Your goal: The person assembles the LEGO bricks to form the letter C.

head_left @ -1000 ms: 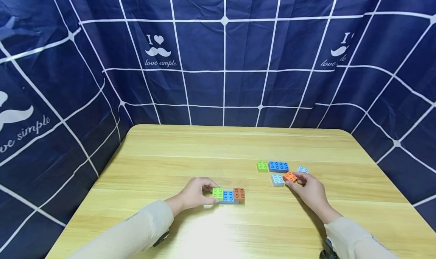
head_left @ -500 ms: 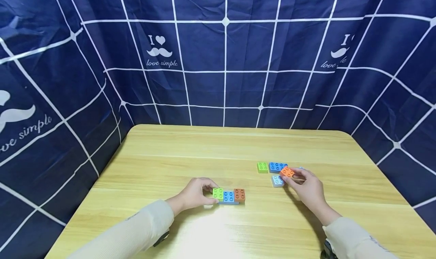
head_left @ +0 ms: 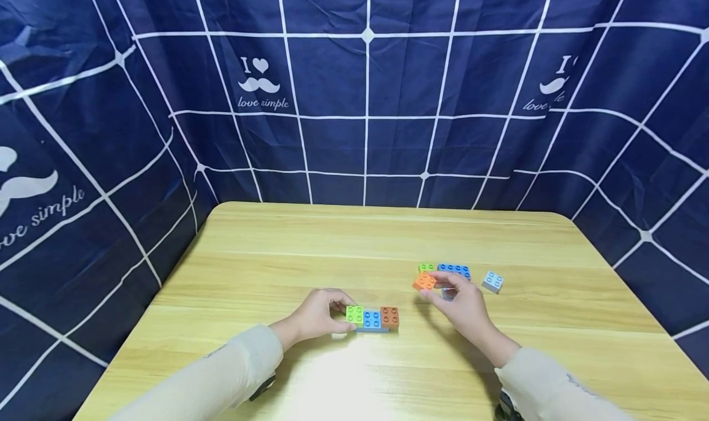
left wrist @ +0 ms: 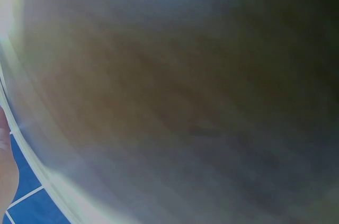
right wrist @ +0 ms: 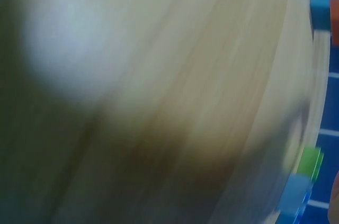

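My left hand [head_left: 320,312] grips the left end of a small assembly of toy building bricks on the table. In it, a green brick [head_left: 354,314], a light blue brick [head_left: 372,319] and a brown brick [head_left: 390,316] sit in a row on a blue base brick [head_left: 372,330]. An orange brick [head_left: 424,281] is pinched between the thumb and fingers of my right hand [head_left: 461,301], held above the table to the right of the assembly. Blur fills most of the left wrist view; a bit of the hand [left wrist: 6,173] shows at its left edge.
Behind the right hand lie another green brick [head_left: 426,267] and a long blue brick [head_left: 454,268], both partly covered. A pale blue brick [head_left: 445,294] is mostly hidden under that hand; another pale blue brick [head_left: 492,281] lies to its right. A dark blue curtain [head_left: 365,144] hangs behind the table [head_left: 266,236].
The right hand has lifted the orange brick and carried it left toward the assembly, uncovering the pale blue brick on the right. My left hand has stayed in place on the assembly.
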The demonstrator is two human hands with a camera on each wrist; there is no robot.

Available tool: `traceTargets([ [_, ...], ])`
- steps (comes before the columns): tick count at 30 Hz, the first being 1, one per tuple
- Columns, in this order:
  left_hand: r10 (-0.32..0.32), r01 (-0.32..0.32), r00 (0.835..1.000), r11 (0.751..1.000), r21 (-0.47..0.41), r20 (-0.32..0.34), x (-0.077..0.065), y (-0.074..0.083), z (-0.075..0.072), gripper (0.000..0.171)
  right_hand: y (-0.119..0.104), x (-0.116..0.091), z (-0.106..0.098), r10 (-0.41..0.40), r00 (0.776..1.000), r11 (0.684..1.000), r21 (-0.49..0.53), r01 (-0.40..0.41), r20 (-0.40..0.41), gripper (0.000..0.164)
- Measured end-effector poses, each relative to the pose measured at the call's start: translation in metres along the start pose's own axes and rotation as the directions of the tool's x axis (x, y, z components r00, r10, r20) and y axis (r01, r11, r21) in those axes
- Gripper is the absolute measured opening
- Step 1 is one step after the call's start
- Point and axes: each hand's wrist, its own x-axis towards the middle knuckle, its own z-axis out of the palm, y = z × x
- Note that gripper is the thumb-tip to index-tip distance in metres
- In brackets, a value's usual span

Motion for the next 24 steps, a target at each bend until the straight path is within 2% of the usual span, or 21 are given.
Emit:
traceTargets([
  [10, -0.001, 0.001, 1.0, 1.0, -0.014, -0.003, -0.001, -0.001, -0.001, 0.028, -0.031, -0.001, 0.036, -0.059, 0.984, 0.995, 0.085, 0.045, 0.165, 0.039],
  [17, 0.04, -0.04, 0.999, 0.999, -0.004, 0.0, 0.0, -0.003, -0.001, 0.026, -0.046, -0.001, 0.051, -0.092, 0.953, 0.992, 0.107, 0.063, 0.29, 0.036],
  [24, 0.052, -0.052, 0.999, 0.999, 0.009, 0.003, 0.001, -0.003, -0.002, 0.029, -0.051, 0.0, 0.061, -0.159, 0.92, 0.984, 0.132, 0.119, 0.358, 0.034],
])
